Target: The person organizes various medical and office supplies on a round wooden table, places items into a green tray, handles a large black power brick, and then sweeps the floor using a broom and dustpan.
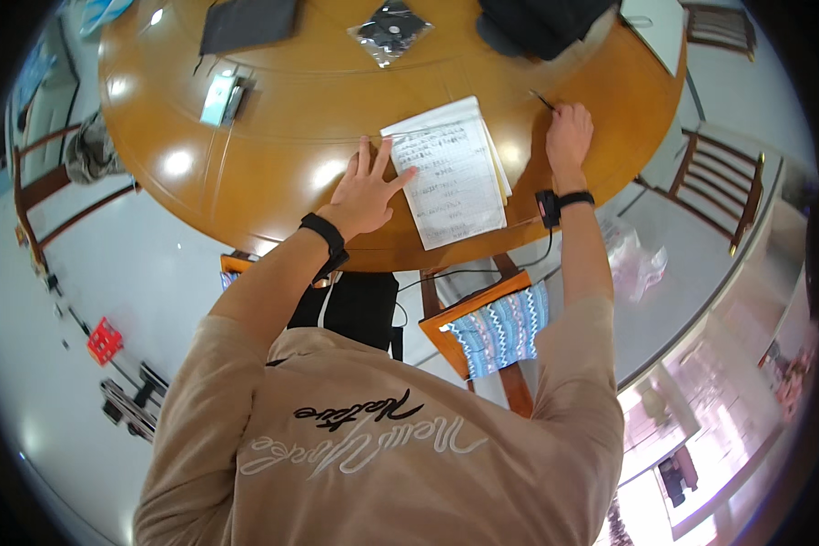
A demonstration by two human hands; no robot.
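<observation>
A small stack of paper sheets with handwriting (454, 184) lies on the round wooden table (293, 157) before me. My left hand (365, 191) is spread with its fingers apart; its fingertips rest at the left edge of the top sheet. To the right of the sheets, my right hand (570, 136) is closed around one end of a dark pen (540, 100), whose other end points away from me to the upper left. Both wrists wear black bands, and the right one carries a small black device (549, 208) with a cable.
A dark folder (249, 26), a mint-coloured box (219, 100), a disc-like black item in clear plastic (392, 31) and black cloth (546, 24) lie farther back on the table. A white board (655, 31) is at the right rim. Wooden chairs (713, 184) stand around; a cushioned chair (495, 331) is near me.
</observation>
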